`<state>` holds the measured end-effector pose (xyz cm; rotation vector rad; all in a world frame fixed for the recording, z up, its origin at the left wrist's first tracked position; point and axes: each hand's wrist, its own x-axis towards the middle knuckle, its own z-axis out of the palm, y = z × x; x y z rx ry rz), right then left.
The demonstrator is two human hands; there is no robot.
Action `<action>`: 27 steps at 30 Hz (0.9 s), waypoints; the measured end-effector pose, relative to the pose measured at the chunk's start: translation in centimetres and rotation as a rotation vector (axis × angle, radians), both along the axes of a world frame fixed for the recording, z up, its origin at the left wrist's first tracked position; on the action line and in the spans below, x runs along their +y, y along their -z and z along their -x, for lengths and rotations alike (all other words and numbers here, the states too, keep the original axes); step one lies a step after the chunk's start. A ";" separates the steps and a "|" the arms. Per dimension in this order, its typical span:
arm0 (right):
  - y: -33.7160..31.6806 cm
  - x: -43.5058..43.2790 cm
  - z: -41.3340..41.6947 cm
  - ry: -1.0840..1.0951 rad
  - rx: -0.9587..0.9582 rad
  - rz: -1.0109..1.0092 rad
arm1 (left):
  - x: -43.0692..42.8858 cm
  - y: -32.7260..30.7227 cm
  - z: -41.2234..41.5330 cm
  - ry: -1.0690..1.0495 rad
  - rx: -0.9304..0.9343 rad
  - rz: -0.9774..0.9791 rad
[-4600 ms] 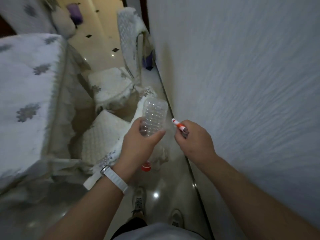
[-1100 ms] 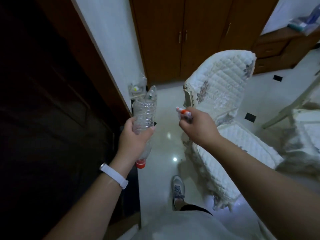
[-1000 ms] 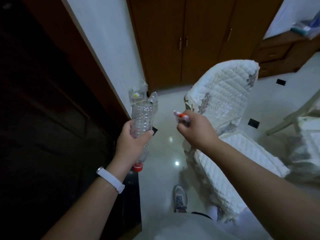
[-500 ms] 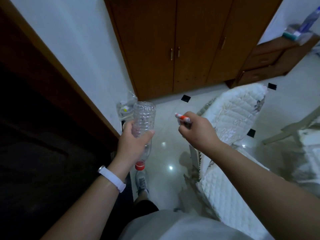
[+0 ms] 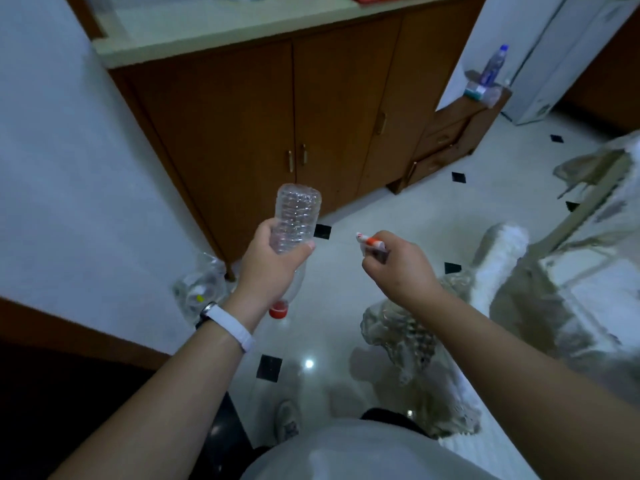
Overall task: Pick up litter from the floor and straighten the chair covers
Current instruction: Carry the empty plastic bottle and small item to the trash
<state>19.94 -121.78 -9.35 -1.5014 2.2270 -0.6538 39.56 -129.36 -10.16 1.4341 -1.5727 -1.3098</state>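
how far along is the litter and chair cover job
Done: two litter pieces are off the floor. In hand: the left hand grips a clear ribbed plastic bottle, red cap down; the right hand pinches a small orange-and-white stick. Remaining: a clear plastic bag lies by the wall, and the white quilted chair cover looks rumpled.

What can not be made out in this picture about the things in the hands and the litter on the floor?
Head view:
- The small orange-and-white item: the right hand covers most of it, so its kind is unclear.
- The clear bag by the wall: blurred, and the left wrist hides its edge; contents unreadable.
- The bottle: the left hand covers its middle.
- The chair cover: blurred, and the right arm crosses it.
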 end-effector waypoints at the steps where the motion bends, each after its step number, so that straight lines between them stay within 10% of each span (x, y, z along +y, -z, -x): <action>1: -0.2 -0.7 0.1 0.027 0.001 -0.004 | -1.2 0.0 0.3 0.023 -0.002 0.000; 27: 2.3 -23.2 27.8 0.468 -0.233 0.085 | -30.0 0.1 31.9 0.381 -0.067 0.029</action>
